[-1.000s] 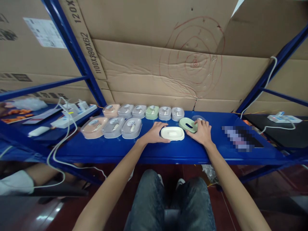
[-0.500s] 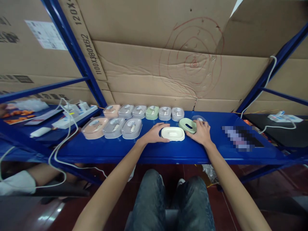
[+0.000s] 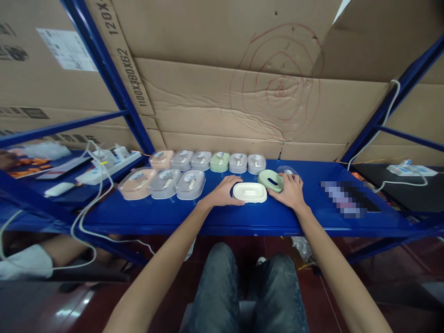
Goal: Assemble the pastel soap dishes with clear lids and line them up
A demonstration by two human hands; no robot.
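Taking 12 o'clock as straight away from the person, a cardboard sheet (image 3: 194, 101) stands at 12 behind the blue desk (image 3: 249, 216). A back row of six lidded boxes (image 3: 219, 163) runs from 10 to nearly 12 o'clock of the white tray, and a front row of three (image 3: 163, 185) lies toward 9. A pixelated rectangle (image 3: 347, 200) lies at 3, well apart from the right hand.

The left hand (image 3: 223, 192) is at the white tray's (image 3: 249, 192) 9 o'clock end, its grip spread in a wide C, thumb at the near rim, fingers at the far rim; I cannot tell whether it presses on the tray. The right hand (image 3: 291, 192) has its grip half curled over the 4 o'clock end of the green tray (image 3: 269, 179) and has hold of it.

The white tray is a flat-lying, rounded oval with a narrow strip along its middle. The green tray, pale with a dark slot, slants at 2 o'clock of it. A clear cover (image 3: 285, 169) shows partly behind the right hand's fingers.

Blue surface stretches from the white tray to the front edge at 6. Between the trays the gap is slim; whether they touch I cannot tell.
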